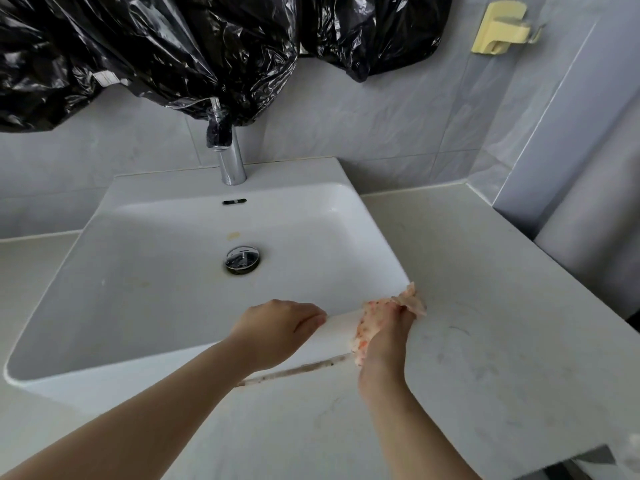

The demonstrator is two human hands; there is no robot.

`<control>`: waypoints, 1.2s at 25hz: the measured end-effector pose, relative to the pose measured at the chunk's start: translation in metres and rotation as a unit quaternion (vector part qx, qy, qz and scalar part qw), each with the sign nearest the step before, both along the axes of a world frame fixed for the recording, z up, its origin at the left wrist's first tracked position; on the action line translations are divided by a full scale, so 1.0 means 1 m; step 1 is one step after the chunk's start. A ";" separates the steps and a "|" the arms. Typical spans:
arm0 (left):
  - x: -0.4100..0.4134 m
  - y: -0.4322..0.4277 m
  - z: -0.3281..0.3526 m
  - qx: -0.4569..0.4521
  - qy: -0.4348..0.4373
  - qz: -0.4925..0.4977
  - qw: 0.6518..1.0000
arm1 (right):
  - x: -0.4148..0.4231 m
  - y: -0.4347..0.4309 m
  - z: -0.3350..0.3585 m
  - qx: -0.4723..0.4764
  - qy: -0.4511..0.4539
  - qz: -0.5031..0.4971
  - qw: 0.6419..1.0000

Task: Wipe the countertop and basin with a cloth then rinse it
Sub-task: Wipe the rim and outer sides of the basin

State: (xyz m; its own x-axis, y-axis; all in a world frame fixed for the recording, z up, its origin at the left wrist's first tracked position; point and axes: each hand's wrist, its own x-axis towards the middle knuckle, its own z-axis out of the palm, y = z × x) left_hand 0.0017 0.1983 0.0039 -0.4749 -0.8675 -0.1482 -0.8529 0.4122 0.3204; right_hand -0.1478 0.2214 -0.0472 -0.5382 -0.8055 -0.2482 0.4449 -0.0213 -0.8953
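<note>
Head view: left hand (277, 329) fingers curl over basin (138, 271) rim; right hand (384, 348) clutches cloth (369, 325).

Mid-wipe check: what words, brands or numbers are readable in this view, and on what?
Nothing can be read.
The white label on the black plastic bag: print too small and blurred.
No marking shows on the faucet, basin, cloth or yellow wall hook.

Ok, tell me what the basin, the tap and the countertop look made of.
Basin: glossy white with soft highlights, likely glazed ceramic.
Tap: mirror-bright, likely chromed metal.
Countertop: pale, matt, faint grey veins; stone or imitation, cannot tell which.
</note>
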 end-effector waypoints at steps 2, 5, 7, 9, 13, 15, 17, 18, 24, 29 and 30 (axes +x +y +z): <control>0.029 0.003 0.001 -0.001 -0.027 -0.006 1.000 | 0.021 0.006 -0.008 0.013 -0.012 0.001 1.000; 0.063 0.006 0.003 0.009 -0.052 -0.019 0.998 | 0.051 0.022 -0.016 0.038 -0.023 0.013 0.999; 0.068 0.004 0.003 0.003 -0.043 -0.028 0.999 | 0.056 0.026 -0.017 0.025 0.015 -0.031 0.999; 0.067 0.005 0.002 -0.004 -0.021 -0.030 0.999 | 0.052 0.022 -0.022 0.024 0.088 -0.089 0.992; 0.071 0.004 -0.004 -0.022 -0.001 -0.044 0.999 | 0.061 0.003 -0.022 -0.034 0.154 -0.158 0.975; 0.072 0.002 -0.006 -0.026 0.011 -0.052 0.998 | 0.047 -0.019 -0.007 -0.091 0.086 -0.225 0.966; 0.071 0.000 -0.009 -0.033 0.017 -0.058 0.998 | 0.023 -0.040 0.001 -0.130 0.043 -0.277 0.951; 0.071 0.000 -0.011 -0.038 0.018 -0.061 0.997 | 0.022 -0.042 0.006 -0.133 0.048 -0.280 0.950; 0.070 -0.002 -0.013 -0.043 0.012 -0.062 0.997 | 0.092 -0.019 -0.015 -0.060 0.127 -0.185 0.973; 0.069 0.000 -0.012 -0.043 0.018 -0.057 0.997 | 0.007 -0.048 -0.005 -0.086 0.011 -0.269 0.959; 0.068 0.000 -0.012 -0.049 0.018 -0.058 0.997 | 0.022 -0.044 -0.008 -0.077 0.029 -0.269 0.960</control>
State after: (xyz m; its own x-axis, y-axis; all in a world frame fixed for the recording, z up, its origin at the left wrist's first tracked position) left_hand 0.0698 0.1987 -0.0085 -0.5765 -0.8157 -0.0477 -0.7865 0.5381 0.3031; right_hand -0.1254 0.1777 -0.0550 -0.8956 -0.4321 -0.1054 0.2820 -0.3685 -0.8858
